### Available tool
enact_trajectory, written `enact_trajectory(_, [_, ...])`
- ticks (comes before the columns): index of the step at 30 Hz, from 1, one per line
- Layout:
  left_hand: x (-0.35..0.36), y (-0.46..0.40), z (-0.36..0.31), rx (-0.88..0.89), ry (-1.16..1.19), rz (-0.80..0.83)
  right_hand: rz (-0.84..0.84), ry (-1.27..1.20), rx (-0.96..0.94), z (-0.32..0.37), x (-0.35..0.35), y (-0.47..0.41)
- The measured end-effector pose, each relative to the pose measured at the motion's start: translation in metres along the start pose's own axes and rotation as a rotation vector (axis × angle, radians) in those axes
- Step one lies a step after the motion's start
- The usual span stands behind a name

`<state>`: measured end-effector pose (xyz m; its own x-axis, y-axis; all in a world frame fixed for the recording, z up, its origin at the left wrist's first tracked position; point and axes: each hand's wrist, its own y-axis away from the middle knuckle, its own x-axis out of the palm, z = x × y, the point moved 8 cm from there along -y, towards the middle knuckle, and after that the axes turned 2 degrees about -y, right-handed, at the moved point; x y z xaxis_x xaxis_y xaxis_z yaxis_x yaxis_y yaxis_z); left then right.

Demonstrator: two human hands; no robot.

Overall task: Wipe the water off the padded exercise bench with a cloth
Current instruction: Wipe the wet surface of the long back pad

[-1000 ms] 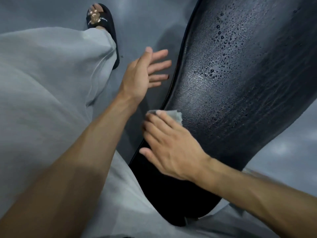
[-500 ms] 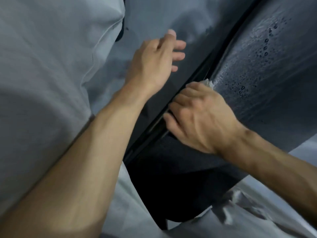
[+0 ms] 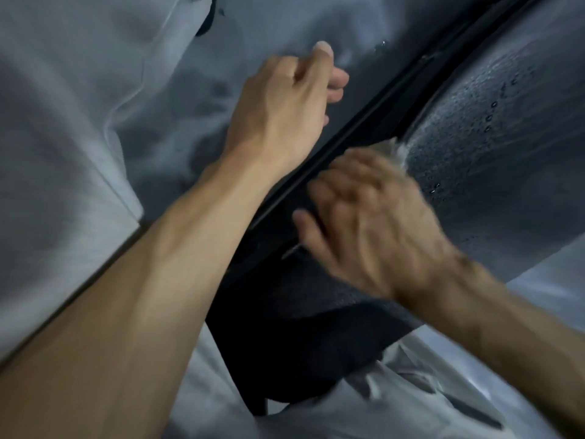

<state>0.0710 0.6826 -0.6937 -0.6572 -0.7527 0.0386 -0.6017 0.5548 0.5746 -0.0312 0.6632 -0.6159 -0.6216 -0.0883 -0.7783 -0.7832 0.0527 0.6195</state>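
The right hand (image 3: 376, 223), blurred, presses a pale cloth (image 3: 392, 152) onto the wet black padded surface (image 3: 493, 160). The left hand (image 3: 285, 103) hangs beside it, fingers loosely curled, holding nothing.

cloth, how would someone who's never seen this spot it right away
Find the black padded bench running diagonally across the right side, beaded with water. At its left edge the blurred right hand presses down. The cloth is the small pale scrap peeking out past its fingertips, the only light patch against the dark padding.
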Motion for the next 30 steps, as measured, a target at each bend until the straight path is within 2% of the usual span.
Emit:
enact_trajectory(3, [-0.004, -0.002, -0.001, -0.015, 0.021, -0.026, 0.083, -0.103, -0.121, 0.065, 0.029, 0.025])
enact_trajectory(5, [0.000, -0.002, 0.000, -0.025, 0.015, -0.013, 0.115, -0.149, -0.189, 0.067, 0.032, 0.027])
enact_trajectory(7, [0.005, -0.001, 0.001, -0.031, 0.011, 0.011, 0.114, -0.094, -0.178, 0.032, 0.022, 0.014])
enact_trajectory(10, [0.006, 0.000, 0.002, -0.023, 0.013, 0.016, 0.021, 0.124, -0.023, -0.049, -0.009, -0.015])
enact_trajectory(12, [0.006, -0.001, 0.000, -0.001, 0.021, 0.009, -0.017, 0.158, 0.061, -0.067, -0.020, -0.019])
enact_trajectory(15, [0.007, -0.002, 0.000, -0.030, 0.041, 0.014, -0.004, 0.059, -0.065, 0.009, 0.008, 0.006])
enact_trajectory(18, [0.004, -0.002, -0.002, -0.027, 0.035, 0.005, 0.082, -0.163, -0.137, 0.090, 0.038, 0.029])
enact_trajectory(20, [0.004, 0.000, -0.003, -0.019, 0.025, 0.004, 0.113, -0.326, -0.228, 0.121, 0.046, 0.032])
enact_trajectory(22, [0.005, 0.002, -0.003, -0.011, 0.019, 0.003, 0.116, -0.363, -0.298, 0.125, 0.048, 0.032])
enact_trajectory(24, [0.003, 0.004, -0.004, -0.008, 0.015, -0.004, 0.070, -0.263, -0.257, 0.096, 0.046, 0.028])
enact_trajectory(28, [0.001, 0.007, -0.005, 0.010, 0.003, -0.006, -0.081, -0.101, -0.006, 0.011, 0.021, 0.021])
enact_trajectory(30, [0.002, 0.009, -0.006, 0.025, -0.011, -0.001, -0.142, -0.096, 0.066, 0.015, 0.018, 0.023])
